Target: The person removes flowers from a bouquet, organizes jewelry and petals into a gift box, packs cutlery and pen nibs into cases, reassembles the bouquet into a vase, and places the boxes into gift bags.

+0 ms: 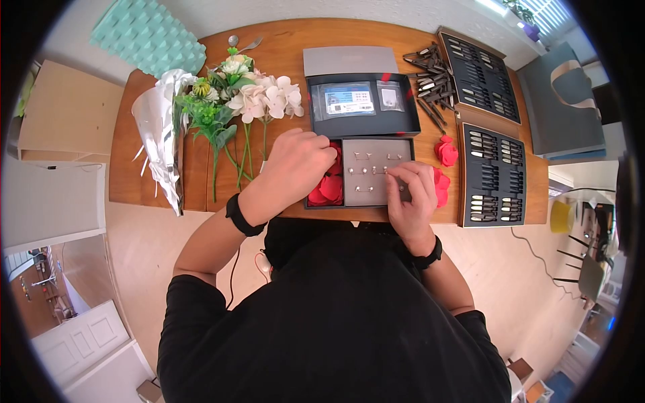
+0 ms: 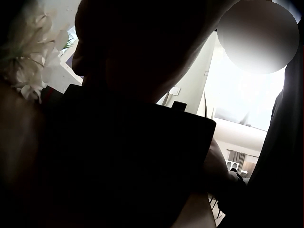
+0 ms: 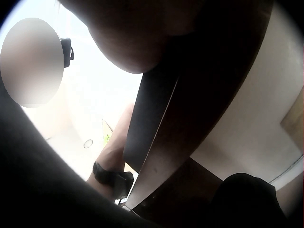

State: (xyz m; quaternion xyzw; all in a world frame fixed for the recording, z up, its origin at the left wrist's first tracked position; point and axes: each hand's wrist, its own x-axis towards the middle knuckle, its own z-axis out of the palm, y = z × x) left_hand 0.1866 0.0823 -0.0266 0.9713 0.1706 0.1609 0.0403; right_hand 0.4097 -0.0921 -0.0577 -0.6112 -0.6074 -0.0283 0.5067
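A studded mint object (image 1: 149, 39) near silver wrapping (image 1: 157, 111); a fork (image 1: 252, 44) beyond white flowers (image 1: 274, 101); a grey bag (image 1: 571, 131).

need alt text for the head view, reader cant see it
A person's left hand is over red petals and the right hand over small jewellery on a grey pad, all within an open box on a wooden table. Pale flowers lie to the left; a second box behind holds packets; two trays of slim dark pieces lie to the right.
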